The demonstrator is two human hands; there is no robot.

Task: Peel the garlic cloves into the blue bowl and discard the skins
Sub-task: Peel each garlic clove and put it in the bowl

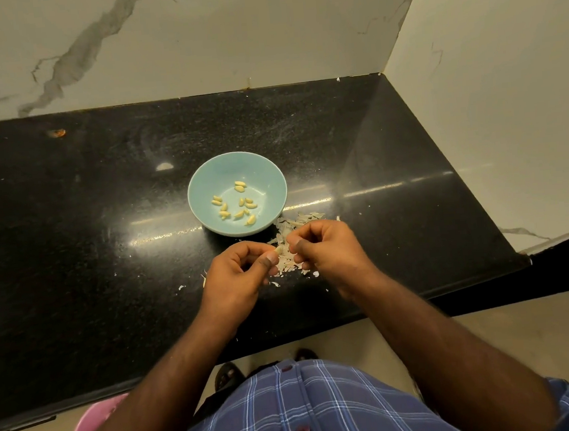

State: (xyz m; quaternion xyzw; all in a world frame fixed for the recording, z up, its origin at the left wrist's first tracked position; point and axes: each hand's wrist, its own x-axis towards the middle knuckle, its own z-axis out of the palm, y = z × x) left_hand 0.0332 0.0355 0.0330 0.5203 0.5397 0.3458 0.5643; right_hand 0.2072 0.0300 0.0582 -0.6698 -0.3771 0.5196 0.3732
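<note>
Both hands meet just in front of the blue bowl [235,171], which stands on the black bench [71,234] with peeled cloves [237,204] scattered inside. The left hand [236,274] has its grip pinched on a garlic clove [279,250], and the right hand [327,249] pinches the same clove from the other side. Loose skins [288,230] lie on the bench under and beside the hands, touching the bowl's near right edge.
</note>
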